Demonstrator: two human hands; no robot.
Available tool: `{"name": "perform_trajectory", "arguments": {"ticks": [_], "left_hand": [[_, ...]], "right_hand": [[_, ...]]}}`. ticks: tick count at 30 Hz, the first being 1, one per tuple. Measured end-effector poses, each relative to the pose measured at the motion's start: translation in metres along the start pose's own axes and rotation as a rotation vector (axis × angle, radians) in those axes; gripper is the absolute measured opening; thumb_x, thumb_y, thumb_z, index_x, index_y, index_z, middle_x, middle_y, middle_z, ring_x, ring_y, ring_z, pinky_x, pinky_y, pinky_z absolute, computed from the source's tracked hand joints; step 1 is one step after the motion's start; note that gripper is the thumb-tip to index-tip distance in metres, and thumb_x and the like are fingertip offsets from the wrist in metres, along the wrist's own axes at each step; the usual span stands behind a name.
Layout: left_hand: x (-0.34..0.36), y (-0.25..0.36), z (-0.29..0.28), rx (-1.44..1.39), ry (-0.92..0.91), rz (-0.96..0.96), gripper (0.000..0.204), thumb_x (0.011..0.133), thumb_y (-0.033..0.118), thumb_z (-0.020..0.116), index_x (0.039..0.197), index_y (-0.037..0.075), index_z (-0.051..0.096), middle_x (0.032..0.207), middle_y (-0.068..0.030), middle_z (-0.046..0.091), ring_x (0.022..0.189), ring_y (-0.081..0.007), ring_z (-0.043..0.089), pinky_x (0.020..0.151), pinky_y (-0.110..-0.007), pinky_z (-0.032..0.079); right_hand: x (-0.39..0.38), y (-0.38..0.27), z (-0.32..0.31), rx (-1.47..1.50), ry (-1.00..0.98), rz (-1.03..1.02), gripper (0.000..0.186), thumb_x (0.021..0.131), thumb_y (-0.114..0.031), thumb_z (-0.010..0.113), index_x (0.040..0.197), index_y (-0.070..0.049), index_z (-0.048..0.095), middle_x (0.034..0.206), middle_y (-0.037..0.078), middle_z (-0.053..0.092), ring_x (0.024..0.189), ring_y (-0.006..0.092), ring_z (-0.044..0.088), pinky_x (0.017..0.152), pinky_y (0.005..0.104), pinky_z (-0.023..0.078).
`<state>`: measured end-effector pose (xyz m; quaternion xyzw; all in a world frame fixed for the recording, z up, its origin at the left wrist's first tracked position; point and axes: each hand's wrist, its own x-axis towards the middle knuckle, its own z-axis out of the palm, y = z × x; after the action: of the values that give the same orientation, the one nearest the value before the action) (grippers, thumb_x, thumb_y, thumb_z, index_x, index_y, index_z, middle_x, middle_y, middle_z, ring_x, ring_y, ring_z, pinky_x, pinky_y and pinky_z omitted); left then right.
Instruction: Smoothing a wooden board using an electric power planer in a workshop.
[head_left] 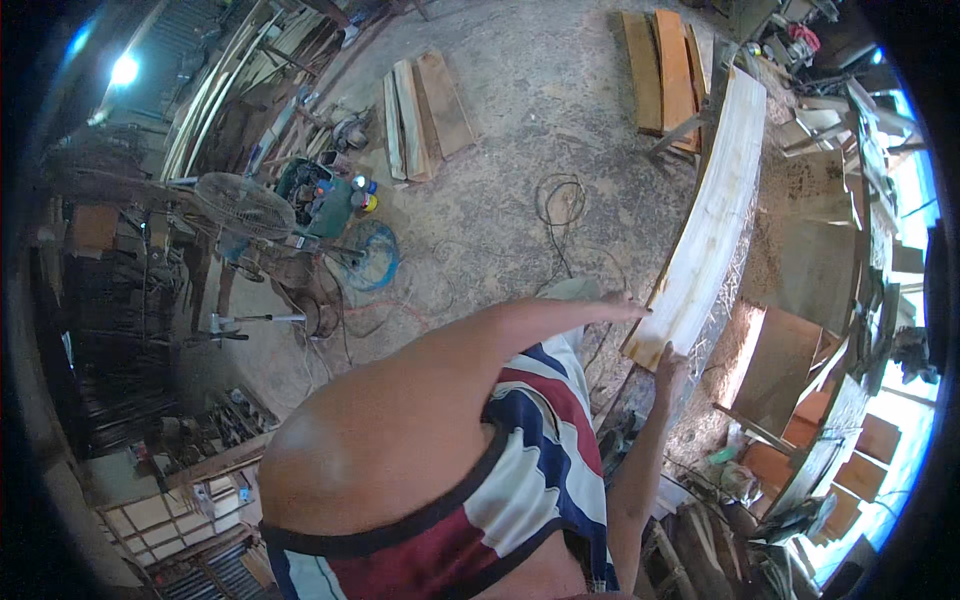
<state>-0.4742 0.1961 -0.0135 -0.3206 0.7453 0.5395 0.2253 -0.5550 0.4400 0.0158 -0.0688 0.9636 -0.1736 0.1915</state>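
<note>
A long pale wooden plank with rough, darker edges lies lengthwise along a narrow bench on my right. My left hand is at the plank's left edge near its close end, fingers closed on that side. At the near end, my right hand grips the plank's end, its fingertips against the wood. The undersides of both hands are hidden, so how far the fingers reach beneath the plank cannot be seen.
Orange-brown boards lean beside the bench's far end. Several boards lie on the floor ahead. A looped cable rests on the concrete. Leftward are a standing fan and a green crate of tools. Wood shavings cover the ground at right.
</note>
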Motion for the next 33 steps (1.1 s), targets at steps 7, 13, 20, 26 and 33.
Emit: {"name": "perform_trajectory", "arguments": {"ticks": [7, 13, 20, 26, 33], "left_hand": [[0.007, 0.032, 0.039, -0.583, -0.421, -0.082, 0.108, 0.093, 0.084, 0.054, 0.168, 0.011, 0.032, 0.174, -0.0215, 0.028, 0.156, -0.0366, 0.035, 0.123, -0.054, 0.033], [-0.001, 0.009, 0.010, -0.647, -0.381, -0.113, 0.088, 0.099, 0.063, 0.067, 0.160, 0.004, 0.045, 0.159, -0.0143, 0.054, 0.139, -0.0298, 0.057, 0.116, -0.045, 0.046], [-0.021, -0.043, -0.128, -0.702, -0.633, -0.255, 0.079, 0.105, 0.062, 0.055, 0.163, 0.010, 0.041, 0.161, -0.0133, 0.051, 0.146, -0.0297, 0.051, 0.119, -0.049, 0.045], [-0.001, -0.063, -0.213, -0.572, -0.693, -0.500, 0.075, 0.104, 0.056, 0.065, 0.160, 0.010, 0.044, 0.153, -0.0107, 0.059, 0.139, -0.0286, 0.059, 0.116, -0.048, 0.049], [0.068, -0.062, -0.293, -0.705, -0.721, -0.358, 0.078, 0.097, 0.064, 0.068, 0.152, 0.010, 0.054, 0.145, -0.0106, 0.066, 0.128, -0.0276, 0.066, 0.109, -0.045, 0.054]], "right_hand": [[-0.008, 0.005, 0.015, -0.166, 0.097, -0.168, 0.071, 0.105, -0.059, 0.056, 0.098, 0.011, 0.068, 0.089, 0.034, 0.068, 0.087, 0.0485, 0.071, 0.076, 0.0572, 0.054], [-0.023, -0.027, 0.023, -0.098, 0.036, 0.062, 0.062, 0.103, -0.057, 0.060, 0.106, 0.002, 0.076, 0.094, 0.026, 0.074, 0.083, 0.0398, 0.069, 0.073, 0.0493, 0.052], [-0.103, -0.085, 0.115, 0.970, -0.414, 0.427, 0.039, 0.103, -0.037, 0.068, 0.124, -0.005, 0.070, 0.098, 0.010, 0.074, 0.083, 0.0235, 0.071, 0.071, 0.0394, 0.057], [-0.126, -0.230, 0.168, 1.743, 0.261, 0.920, 0.069, 0.094, -0.053, 0.077, 0.148, -0.013, 0.058, 0.139, 0.007, 0.064, 0.132, 0.0311, 0.058, 0.102, 0.0584, 0.050], [-0.152, -0.294, 0.173, 1.763, 0.141, 0.875, 0.069, 0.094, -0.061, 0.075, 0.136, -0.008, 0.066, 0.119, 0.009, 0.072, 0.106, 0.0271, 0.071, 0.082, 0.0452, 0.058]]}}
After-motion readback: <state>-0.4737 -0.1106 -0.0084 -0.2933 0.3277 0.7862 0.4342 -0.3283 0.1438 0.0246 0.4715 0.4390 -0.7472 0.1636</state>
